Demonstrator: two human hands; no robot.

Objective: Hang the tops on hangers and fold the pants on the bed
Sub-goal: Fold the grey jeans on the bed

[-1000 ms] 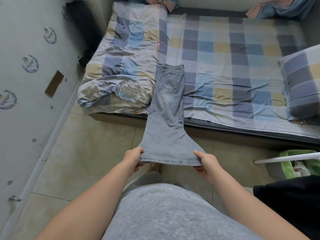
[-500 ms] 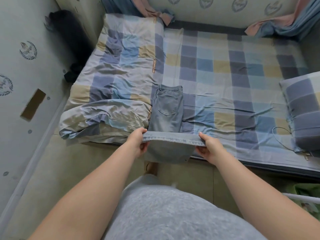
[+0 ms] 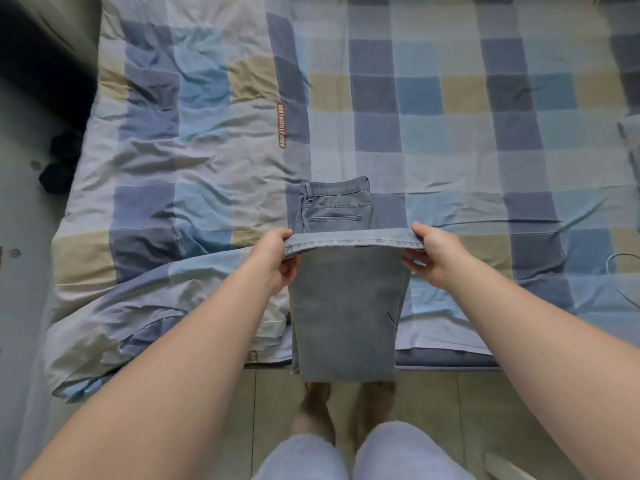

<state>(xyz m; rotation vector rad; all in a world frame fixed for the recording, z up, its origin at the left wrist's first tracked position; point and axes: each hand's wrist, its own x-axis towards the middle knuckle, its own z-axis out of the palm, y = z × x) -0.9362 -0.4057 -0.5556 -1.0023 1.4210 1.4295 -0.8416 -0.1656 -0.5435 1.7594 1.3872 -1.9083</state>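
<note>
Checked cotton in blue, grey and tan covers one bed (image 3: 450, 98), its far end cut off by the frame. One rumpled quilt (image 3: 166, 161) in the same check lies along its left side. One pair of pale grey jeans (image 3: 343, 306) lies doubled at the bed's near edge, the fold hanging just past the mattress, the waistband and one back pocket showing beyond the raised hem. Two hands hold that hem up: the left hand (image 3: 277, 261) pinches one corner, the right hand (image 3: 436, 258) the other. Fingertips under the cloth are hidden.
</note>
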